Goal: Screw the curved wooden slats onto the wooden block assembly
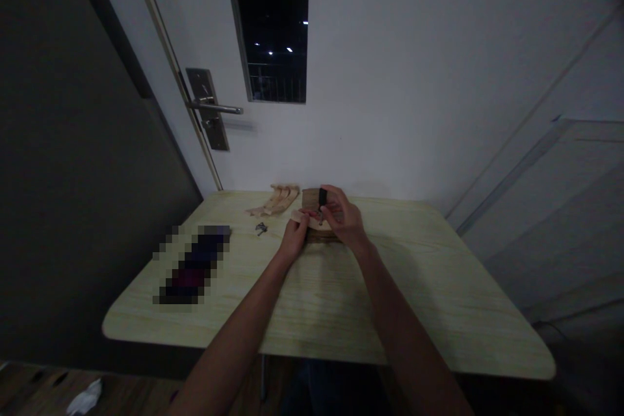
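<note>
Right: screwdriver up on the pale wood piece, both hands on the job.

Right hand (345, 218) has fingers and thumb closed around the screwdriver (322, 197), black handle up, slim shaft pointing down between the hands. Its tip is at the pale wood piece (316, 224); can't tell if it's seated. That piece lies across the brown wood block (311, 197), just left of the right grip. Left hand (294, 235) is closed on the piece's left end, fingertips over it; can't tell how tight.

In the way: left hand covers the block's left side, right hand hides part of its right. Curved wood pieces (283, 198) lie in a heap near the table's back edge, screws (261, 229) just left of the left hand. Pixelated dark item (195, 266) further left on the table (429, 286). Door (370, 78) behind.
</note>
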Demonstrator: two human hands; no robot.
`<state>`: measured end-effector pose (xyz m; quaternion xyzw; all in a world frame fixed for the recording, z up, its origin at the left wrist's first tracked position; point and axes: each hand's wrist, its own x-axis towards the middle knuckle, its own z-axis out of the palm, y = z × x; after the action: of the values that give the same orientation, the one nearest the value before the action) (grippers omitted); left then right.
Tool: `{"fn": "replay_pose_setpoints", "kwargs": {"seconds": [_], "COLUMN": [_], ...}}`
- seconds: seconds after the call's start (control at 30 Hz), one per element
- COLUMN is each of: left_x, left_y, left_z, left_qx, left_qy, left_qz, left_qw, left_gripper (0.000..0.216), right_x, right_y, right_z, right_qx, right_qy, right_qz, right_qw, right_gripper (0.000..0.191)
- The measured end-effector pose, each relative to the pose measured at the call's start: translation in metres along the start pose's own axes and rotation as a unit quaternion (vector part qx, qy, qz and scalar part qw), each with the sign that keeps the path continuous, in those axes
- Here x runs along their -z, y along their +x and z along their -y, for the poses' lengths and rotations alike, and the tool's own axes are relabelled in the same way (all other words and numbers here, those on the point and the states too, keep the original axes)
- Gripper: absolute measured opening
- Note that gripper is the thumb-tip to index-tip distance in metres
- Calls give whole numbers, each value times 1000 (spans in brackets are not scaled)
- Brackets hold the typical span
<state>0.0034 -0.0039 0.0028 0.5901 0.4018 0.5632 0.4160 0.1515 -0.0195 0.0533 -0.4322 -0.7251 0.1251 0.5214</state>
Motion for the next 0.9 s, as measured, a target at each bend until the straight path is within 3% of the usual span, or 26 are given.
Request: {"fn": "replay_pose_setpoints", "kwargs": {"seconds": [0.27,0.9], "left_x": [0,0], "left_y": [0,1], "left_z": [2,2], "left_qx": [-2,2], "left_qy": [2,-4], "left_qz": [-1,-4], "left_qw": [1000,1000], "left_gripper": [34,34], "right_x": [0,0], "right_y": [1,1], "right_z": [2,5], "right_qx": [13,-5], "right_qy": [-36,13], "right_qz": [1,15], "right_qw": [999,1000], "right_gripper": [43,45]}}
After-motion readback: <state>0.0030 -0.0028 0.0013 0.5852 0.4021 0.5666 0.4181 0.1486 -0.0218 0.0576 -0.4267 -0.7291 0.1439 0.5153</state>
